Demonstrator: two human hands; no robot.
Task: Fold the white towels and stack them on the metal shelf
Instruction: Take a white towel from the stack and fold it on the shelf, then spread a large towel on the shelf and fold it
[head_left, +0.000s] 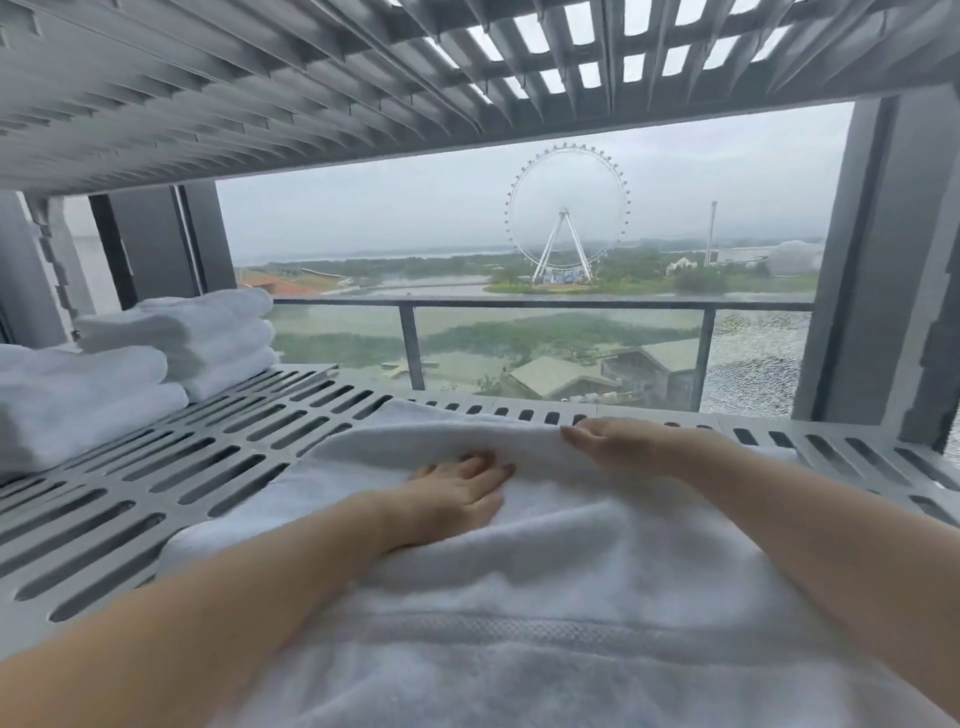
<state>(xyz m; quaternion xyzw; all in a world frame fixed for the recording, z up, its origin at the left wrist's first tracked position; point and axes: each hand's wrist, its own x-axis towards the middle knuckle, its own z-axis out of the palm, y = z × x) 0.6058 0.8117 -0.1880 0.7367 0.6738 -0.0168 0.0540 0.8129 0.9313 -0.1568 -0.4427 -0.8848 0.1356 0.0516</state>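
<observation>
A large white towel lies spread over the slotted grey metal shelf in front of me. My left hand presses flat on the towel near its middle, fingers apart. My right hand pinches the towel's raised far fold between thumb and fingers. At the left, folded white towels sit on the shelf: a nearer stack and a farther stack behind it.
Another slotted metal shelf hangs low overhead. Grey uprights frame the right side. Behind the shelf is a window with a balcony railing and an outdoor view.
</observation>
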